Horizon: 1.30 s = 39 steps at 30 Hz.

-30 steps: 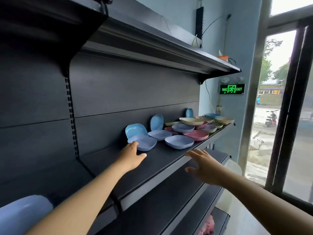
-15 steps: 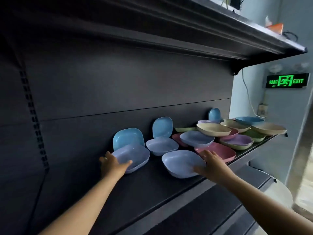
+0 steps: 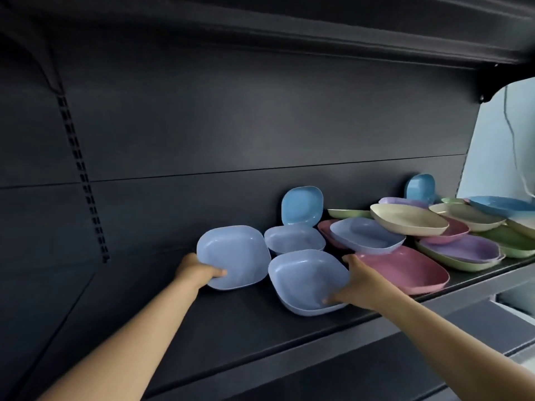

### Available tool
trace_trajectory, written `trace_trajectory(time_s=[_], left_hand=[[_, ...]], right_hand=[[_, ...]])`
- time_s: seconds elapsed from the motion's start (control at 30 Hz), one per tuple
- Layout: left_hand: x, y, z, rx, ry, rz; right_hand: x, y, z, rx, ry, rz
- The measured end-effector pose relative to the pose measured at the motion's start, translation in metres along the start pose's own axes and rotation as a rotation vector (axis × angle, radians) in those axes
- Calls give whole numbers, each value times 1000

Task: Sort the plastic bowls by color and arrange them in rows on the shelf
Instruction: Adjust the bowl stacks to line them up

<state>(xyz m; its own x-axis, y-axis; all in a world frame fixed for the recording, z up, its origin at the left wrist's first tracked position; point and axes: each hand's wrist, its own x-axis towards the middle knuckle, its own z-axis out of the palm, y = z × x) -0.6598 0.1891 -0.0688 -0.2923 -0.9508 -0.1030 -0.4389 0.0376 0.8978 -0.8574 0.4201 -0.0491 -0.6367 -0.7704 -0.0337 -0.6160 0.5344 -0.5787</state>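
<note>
No readable text, label, brand, number or sign shows anywhere in view.

Two bowls are sitting on the shelf (image 3: 231, 322), one at the left hand (image 3: 199, 272), one at the right hand (image 3: 357, 287); more bowls are lying behind and right.

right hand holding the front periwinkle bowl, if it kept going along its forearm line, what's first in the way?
Probably the periwinkle bowl behind the one held by the right hand, below the upright blue bowl. Depth is unclear.
</note>
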Motion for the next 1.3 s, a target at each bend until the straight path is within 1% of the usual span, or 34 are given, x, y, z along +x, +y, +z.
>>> trace_trajectory(time_s=[0.13, 0.23, 0.33, 0.47, 0.57, 0.67, 0.77, 0.83, 0.9, 1.03, 1.17, 1.3], left_hand=[[-16, -8, -10, -175, 45, 17], [-31, -15, -33, -265, 88, 7], [-44, -23, -73, -366, 115, 14], [-60, -32, -142, -479, 187, 42], [-73, -49, -201, -541, 252, 65], [-86, -75, -266, -568, 317, 62], [-98, -104, -330, -564, 372, 67], [-107, -122, -370, -569, 410, 60], [-113, -141, -409, -597, 454, 58], [-122, -182, -468, -655, 541, 28], [-124, -206, -498, -683, 564, 0], [-117, -212, -516, -702, 565, 8]], right_hand=[[8, -8, -6, 28, -151, 64], [14, -12, -3, 299, -205, 121], [5, -34, 15, 506, -221, 78], [-14, -95, 48, 606, -268, -54], [-34, -152, 79, 720, -287, -98], [-58, -209, 118, 842, -342, -148], [-83, -263, 159, 871, -375, -186], [-100, -298, 187, 902, -370, -167], [-115, -330, 216, 914, -328, -147], [-142, -381, 269, 865, -260, -127], [-156, -411, 307, 855, -180, -64], [-161, -424, 323, 838, -103, 5]])
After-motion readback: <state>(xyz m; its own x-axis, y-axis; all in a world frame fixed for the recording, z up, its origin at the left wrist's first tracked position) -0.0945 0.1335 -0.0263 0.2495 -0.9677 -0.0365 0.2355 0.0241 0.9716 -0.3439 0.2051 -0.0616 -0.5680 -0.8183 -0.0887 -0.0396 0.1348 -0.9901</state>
